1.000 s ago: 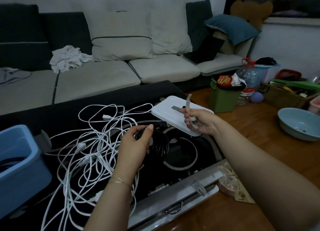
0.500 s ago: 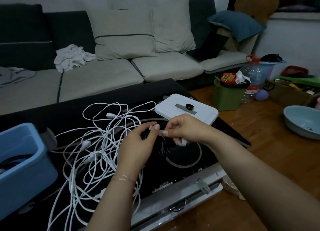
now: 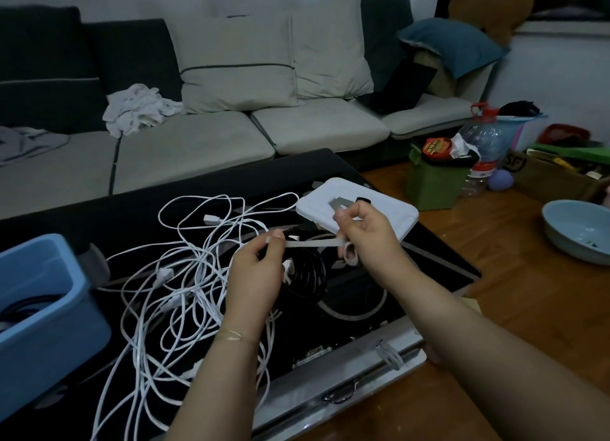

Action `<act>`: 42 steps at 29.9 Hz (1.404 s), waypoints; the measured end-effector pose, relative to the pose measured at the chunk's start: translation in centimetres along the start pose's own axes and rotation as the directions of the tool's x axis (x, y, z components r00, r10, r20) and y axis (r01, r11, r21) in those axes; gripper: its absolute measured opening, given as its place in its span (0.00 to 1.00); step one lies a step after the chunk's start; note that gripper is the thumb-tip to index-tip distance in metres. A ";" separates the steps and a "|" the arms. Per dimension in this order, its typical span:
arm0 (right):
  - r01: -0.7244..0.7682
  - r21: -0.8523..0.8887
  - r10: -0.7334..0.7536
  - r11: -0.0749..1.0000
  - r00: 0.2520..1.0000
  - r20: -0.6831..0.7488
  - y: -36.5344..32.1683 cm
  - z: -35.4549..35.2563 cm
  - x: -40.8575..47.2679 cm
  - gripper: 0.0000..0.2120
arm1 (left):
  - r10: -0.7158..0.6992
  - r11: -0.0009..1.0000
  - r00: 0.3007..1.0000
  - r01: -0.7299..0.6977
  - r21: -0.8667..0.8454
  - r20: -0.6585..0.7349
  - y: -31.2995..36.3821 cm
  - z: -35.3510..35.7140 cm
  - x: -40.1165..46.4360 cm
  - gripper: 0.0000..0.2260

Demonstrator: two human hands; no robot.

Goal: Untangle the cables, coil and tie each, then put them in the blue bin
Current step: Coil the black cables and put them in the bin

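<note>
- The black table (image 3: 429, 259) fills the middle of the view; work low over it so a dropped coil lands on the glass.
- The blue bin (image 3: 49, 308) sits at the table's nine o'clock edge, with dark cable already showing inside. Judged from that, the coil in hand goes there once it is tied.
- The white cables (image 3: 185, 285) lie in a loose tangle from ten to seven o'clock, just beside the left forearm. Keep the tying clear of their loops, or one may get caught in.
- The white lid (image 3: 389, 216) lies at one o'clock, with spare ties on it.
- The black coil (image 3: 305, 275) hangs under the left hand (image 3: 257, 275), which seems to hold it in curled fingers while thumb and forefinger pinch one end of the tie strip (image 3: 313, 243).
- The right hand (image 3: 366, 234) pinches the strip's other end, fingers curled, pulling it taut between the hands at centre.
- Likely best next: pass the strip round all the coil's turns at one spot, snug, then fasten it before easing the left hand's hold.
</note>
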State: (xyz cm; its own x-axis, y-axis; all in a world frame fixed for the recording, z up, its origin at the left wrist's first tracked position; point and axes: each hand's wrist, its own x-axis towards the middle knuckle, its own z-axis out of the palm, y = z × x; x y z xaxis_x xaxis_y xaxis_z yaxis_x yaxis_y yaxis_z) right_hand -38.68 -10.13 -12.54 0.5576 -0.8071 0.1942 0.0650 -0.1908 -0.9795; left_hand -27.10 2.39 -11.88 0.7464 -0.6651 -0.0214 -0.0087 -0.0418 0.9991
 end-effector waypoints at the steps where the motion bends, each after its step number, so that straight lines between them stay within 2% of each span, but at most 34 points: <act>1: -0.017 -0.040 0.017 0.999 1.000 -0.003 0.2 0.0 0.1 0.12 | 0.013 1.000 1.000 -0.013 0.016 -0.005 -0.2 0.0 0.0 0.08; 6: -0.094 -0.265 0.061 0.960 0.990 -0.130 1.4 -0.7 1.5 0.10 | 0.123 0.960 0.992 -0.113 0.258 -0.023 -0.8 0.2 0.0 0.06; 10: -0.141 -0.415 0.088 0.899 0.986 -0.145 2.6 -1.4 3.0 0.08 | 0.174 0.910 0.984 -0.149 0.388 -0.028 -0.9 0.1 -0.4 0.12; 13: -0.185 -0.453 0.106 0.872 0.975 -0.194 4.0 -2.2 4.7 0.09 | 0.178 0.911 0.983 -0.144 0.387 -0.052 -0.8 -0.2 -0.2 0.12; 17: -0.219 -0.542 0.086 0.811 0.962 -0.259 4.2 -3.8 7.1 0.15 | 0.167 0.924 0.985 -0.143 0.354 -0.039 -0.9 -0.5 -0.1 0.12; 20: -0.217 -0.780 0.036 0.586 0.969 -0.243 3.4 -4.8 8.8 0.18 | 0.130 0.913 0.992 -0.121 0.389 0.004 -1.0 -0.5 -0.2 0.10; 22: -0.212 -0.878 0.062 0.429 0.977 -0.206 3.5 -5.1 9.9 0.18 | 0.124 0.902 0.992 -0.125 0.414 0.029 -1.0 -0.5 -0.2 0.07; 25: -0.165 -0.943 0.082 0.288 0.986 -0.147 4.2 -5.3 10.4 0.26 | 0.133 0.894 0.990 -0.141 0.426 0.050 -1.1 -0.5 -0.2 0.08; 28: -0.130 -0.974 -0.074 0.187 0.987 -0.146 3.9 -5.1 10.0 0.30 | 0.140 0.874 0.988 -0.154 0.460 0.065 -1.2 -0.5 -0.4 0.08; 30: -0.097 -0.972 -0.171 0.213 0.976 -0.135 3.3 -4.8 9.5 0.27 | 0.148 0.866 0.986 -0.165 0.473 0.073 -1.1 -0.5 -0.6 0.07; 32: -0.058 -0.954 -0.201 0.293 0.972 -0.121 2.1 -4.0 8.7 0.22 | 0.152 0.864 0.985 -0.172 0.474 0.081 -1.2 -0.7 -0.8 0.06; 34: -0.004 -0.877 -0.197 0.480 0.974 -0.112 0.5 -2.7 7.5 0.16 | 0.153 0.858 0.985 -0.175 0.484 0.083 -1.0 -0.8 -1.1 0.07; 36: 0.005 -0.726 -0.067 0.688 0.996 -0.057 -1.8 -0.9 5.3 0.17 | 0.157 0.853 0.985 -0.174 0.493 0.077 -0.7 -1.1 -1.4 0.07; 37: -0.002 -0.680 0.019 0.734 1.000 0.018 -2.7 0.1 4.1 0.20 | 0.158 0.850 0.985 -0.170 0.498 0.067 -0.6 -1.3 -1.5 0.08; 39: 0.008 -0.693 0.170 0.721 0.967 0.189 -3.9 1.9 1.2 0.26 | 0.162 0.837 0.986 -0.164 0.522 0.049 -0.3 -1.7 -1.6 0.11; 41: 0.047 -0.724 0.206 0.688 0.944 0.257 -4.3 2.9 -1.3 0.25 | 0.172 0.815 0.984 -0.167 0.554 0.043 -0.1 -2.3 -1.9 0.12; 42: 0.040 -0.693 0.209 0.720 0.939 0.272 -4.4 3.2 -2.3 0.22 | 0.178 0.809 0.983 -0.171 0.562 0.044 0.0 -2.5 -2.0 0.12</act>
State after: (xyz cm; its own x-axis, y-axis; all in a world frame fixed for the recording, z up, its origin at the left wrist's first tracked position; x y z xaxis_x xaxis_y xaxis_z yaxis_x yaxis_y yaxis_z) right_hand -37.59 -5.70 -8.87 0.7624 -0.6460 -0.0372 -0.5043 -0.5572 -0.6597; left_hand -26.91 5.59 -11.78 0.7032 -0.6939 0.1551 -0.5091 -0.3391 0.7911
